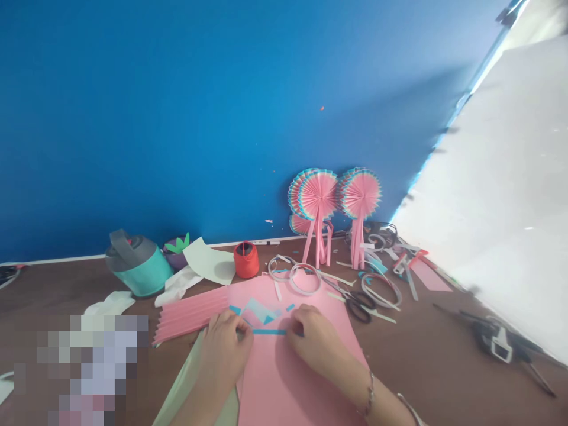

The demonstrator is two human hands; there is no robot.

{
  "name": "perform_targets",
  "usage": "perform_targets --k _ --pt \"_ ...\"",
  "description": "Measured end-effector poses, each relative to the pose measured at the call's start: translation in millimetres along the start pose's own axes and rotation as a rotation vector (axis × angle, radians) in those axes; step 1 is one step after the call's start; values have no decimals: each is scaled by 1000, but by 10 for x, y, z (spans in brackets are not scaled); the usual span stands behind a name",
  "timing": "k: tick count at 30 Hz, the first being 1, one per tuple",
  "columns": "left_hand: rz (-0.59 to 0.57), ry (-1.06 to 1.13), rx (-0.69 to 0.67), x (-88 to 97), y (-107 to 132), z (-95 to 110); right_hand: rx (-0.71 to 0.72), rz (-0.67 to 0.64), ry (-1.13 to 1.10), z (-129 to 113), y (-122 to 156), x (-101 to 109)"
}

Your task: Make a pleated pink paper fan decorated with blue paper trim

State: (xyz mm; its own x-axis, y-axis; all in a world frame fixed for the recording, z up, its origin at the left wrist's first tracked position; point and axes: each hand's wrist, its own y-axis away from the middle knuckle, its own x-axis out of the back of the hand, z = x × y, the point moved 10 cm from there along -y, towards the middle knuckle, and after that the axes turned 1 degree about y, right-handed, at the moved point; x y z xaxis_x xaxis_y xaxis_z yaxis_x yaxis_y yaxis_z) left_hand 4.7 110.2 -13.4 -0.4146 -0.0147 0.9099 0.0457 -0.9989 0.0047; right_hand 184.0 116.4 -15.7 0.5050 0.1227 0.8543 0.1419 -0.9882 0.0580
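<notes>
A large pink paper sheet (284,378) lies on the brown floor in front of me. My left hand (224,349) and my right hand (313,340) rest on it, fingers curled, pinching the two ends of a thin blue paper strip (269,332). Small blue and grey paper scraps (260,310) lie on the sheet just beyond the strip. A pleated pink paper (190,313) stretches to the left of my left hand. A pale green sheet (181,384) sticks out under my left forearm.
Two pink paper fans with hanging strips (337,201) lean on the blue wall (177,118). Tape rings (305,278), black scissors (359,305), a red thread spool (246,259), a teal jug (137,263) and a glue gun (499,340) lie around.
</notes>
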Motion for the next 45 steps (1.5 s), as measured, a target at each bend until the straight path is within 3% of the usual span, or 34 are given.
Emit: perform_targets --k 16,26,34,45 --pt "-20 -60 2 11 14 28 7 -6 35 28 -13 -32" --pt "22 -61 -35 -25 10 -13 -77 -21 14 211 -38 70" --pt "-21 -74 10 -10 3 0 -111 -64 71 418 -94 97" --pt "-9 -87 -15 -30 0 -36 -86 -79 12 413 -73 151"
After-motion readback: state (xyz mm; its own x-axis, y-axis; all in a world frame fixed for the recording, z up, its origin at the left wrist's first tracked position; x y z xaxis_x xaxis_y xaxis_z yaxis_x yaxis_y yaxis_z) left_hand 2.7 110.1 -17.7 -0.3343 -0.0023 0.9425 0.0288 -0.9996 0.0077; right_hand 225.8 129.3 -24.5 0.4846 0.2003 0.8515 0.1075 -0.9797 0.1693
